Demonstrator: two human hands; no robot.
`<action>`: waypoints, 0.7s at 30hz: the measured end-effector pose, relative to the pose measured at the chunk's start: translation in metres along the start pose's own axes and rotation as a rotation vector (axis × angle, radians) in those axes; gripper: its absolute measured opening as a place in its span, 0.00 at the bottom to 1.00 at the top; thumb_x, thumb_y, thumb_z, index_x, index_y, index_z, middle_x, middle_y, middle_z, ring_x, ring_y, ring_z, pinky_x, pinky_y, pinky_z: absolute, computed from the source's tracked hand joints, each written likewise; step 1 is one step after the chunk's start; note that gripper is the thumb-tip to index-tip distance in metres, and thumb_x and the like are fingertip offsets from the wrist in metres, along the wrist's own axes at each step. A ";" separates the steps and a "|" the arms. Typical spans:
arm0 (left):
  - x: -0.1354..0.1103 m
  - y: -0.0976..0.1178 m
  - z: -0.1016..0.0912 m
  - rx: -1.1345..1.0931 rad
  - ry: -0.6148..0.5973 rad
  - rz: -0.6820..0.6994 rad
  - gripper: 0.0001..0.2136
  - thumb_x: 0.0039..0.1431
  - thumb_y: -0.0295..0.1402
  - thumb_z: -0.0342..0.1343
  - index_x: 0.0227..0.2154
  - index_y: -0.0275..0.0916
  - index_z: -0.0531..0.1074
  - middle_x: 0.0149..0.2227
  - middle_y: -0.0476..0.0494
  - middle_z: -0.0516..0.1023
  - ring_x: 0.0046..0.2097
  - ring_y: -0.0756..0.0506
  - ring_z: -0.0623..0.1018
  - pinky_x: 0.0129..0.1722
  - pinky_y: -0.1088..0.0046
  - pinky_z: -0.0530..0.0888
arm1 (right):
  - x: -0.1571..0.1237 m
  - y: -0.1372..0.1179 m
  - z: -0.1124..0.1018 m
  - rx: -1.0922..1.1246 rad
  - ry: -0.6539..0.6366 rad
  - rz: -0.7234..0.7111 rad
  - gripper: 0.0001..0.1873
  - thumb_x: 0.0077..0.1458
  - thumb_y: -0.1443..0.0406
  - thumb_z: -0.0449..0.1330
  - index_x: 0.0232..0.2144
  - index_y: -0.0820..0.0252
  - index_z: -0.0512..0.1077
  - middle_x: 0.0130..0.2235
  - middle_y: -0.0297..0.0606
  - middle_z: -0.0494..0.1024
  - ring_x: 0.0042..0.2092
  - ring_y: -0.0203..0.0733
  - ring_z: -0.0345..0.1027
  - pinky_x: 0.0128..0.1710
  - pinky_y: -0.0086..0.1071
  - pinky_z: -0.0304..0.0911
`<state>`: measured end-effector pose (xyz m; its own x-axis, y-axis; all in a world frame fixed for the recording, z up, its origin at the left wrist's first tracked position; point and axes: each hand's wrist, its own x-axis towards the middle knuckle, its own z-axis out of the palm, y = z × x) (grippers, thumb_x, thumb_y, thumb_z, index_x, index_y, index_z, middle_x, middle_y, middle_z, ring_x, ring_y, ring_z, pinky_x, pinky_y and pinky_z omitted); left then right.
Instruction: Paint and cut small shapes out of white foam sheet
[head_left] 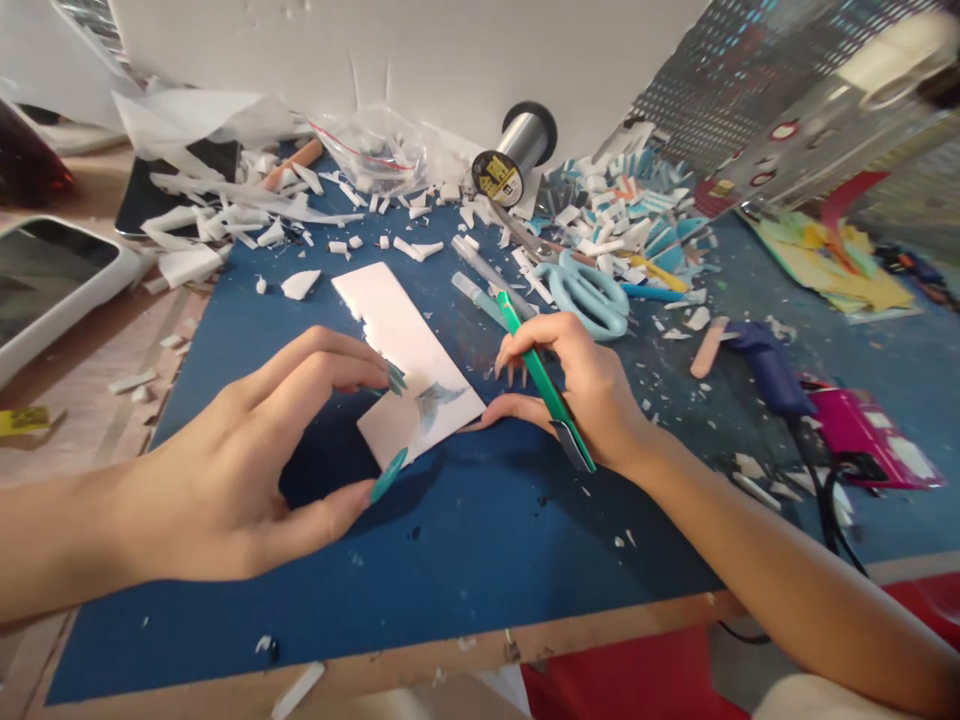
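A white foam piece (420, 360) with a ragged left edge and a small blue-grey tail-like drawing lies at an angle over the blue mat. My left hand (247, 470) steadies its near end, fingertips on its face and the thumb at its lower edge. In my right hand (577, 385) is a green utility knife (544, 385), tilted with its upper end pointing away from me. The right thumb touches the foam's right corner. Whether the blade is out cannot be seen. Beyond the knife lie clear-capped pens (480, 295) and light-blue scissors (589, 295).
White and blue foam scraps (630, 205) are heaped at the back. A wire spool (517, 150) lies against the white panel. To the right are a dark-blue glue gun (772, 365), its cable and a magenta object (874, 435). A white-framed device (60, 280) sits left.
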<state>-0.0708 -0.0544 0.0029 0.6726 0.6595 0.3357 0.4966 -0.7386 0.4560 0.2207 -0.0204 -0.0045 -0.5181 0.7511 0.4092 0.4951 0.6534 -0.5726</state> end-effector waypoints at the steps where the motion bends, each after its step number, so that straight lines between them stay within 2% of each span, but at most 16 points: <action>1: 0.000 0.000 -0.001 -0.004 -0.015 0.014 0.19 0.63 0.35 0.50 0.55 0.37 0.59 0.50 0.39 0.68 0.51 0.41 0.74 0.52 0.69 0.77 | 0.000 0.002 -0.002 -0.003 0.010 0.011 0.20 0.53 0.54 0.70 0.38 0.53 0.65 0.36 0.32 0.74 0.35 0.38 0.71 0.38 0.31 0.67; 5: -0.001 -0.001 -0.001 -0.059 -0.068 0.051 0.20 0.63 0.34 0.51 0.57 0.38 0.59 0.53 0.39 0.69 0.54 0.41 0.74 0.56 0.69 0.76 | 0.002 0.008 -0.011 0.040 0.013 0.116 0.22 0.49 0.55 0.73 0.38 0.53 0.66 0.39 0.35 0.77 0.40 0.43 0.74 0.43 0.36 0.69; 9: -0.003 0.000 0.000 -0.115 -0.154 0.063 0.24 0.63 0.32 0.51 0.61 0.37 0.57 0.61 0.34 0.65 0.61 0.39 0.71 0.60 0.69 0.73 | 0.004 0.006 -0.020 0.205 -0.087 0.261 0.26 0.45 0.59 0.75 0.41 0.53 0.65 0.44 0.38 0.79 0.46 0.46 0.75 0.50 0.42 0.70; 12: -0.005 0.001 0.000 -0.155 -0.197 0.047 0.24 0.63 0.31 0.49 0.62 0.41 0.57 0.63 0.36 0.65 0.64 0.41 0.70 0.62 0.70 0.71 | 0.004 0.001 -0.021 0.383 -0.137 0.329 0.24 0.49 0.65 0.72 0.42 0.54 0.62 0.49 0.42 0.78 0.49 0.44 0.75 0.54 0.42 0.70; 16: -0.005 0.001 -0.001 -0.187 -0.241 0.103 0.25 0.61 0.30 0.51 0.62 0.42 0.59 0.64 0.39 0.66 0.63 0.43 0.71 0.61 0.74 0.72 | 0.003 -0.009 -0.013 0.557 -0.102 0.406 0.19 0.54 0.70 0.66 0.41 0.54 0.59 0.49 0.42 0.79 0.48 0.41 0.77 0.54 0.41 0.71; 21: -0.010 0.011 0.001 -0.075 -0.267 0.141 0.28 0.63 0.28 0.50 0.67 0.42 0.58 0.71 0.41 0.59 0.63 0.42 0.72 0.59 0.75 0.74 | 0.003 -0.016 -0.003 0.646 -0.082 0.414 0.17 0.57 0.69 0.64 0.41 0.53 0.58 0.51 0.42 0.78 0.51 0.42 0.77 0.58 0.42 0.70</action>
<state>-0.0715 -0.0691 0.0032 0.8573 0.4837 0.1761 0.3528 -0.8012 0.4833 0.2137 -0.0281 0.0082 -0.4417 0.8966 0.0313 0.1674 0.1167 -0.9790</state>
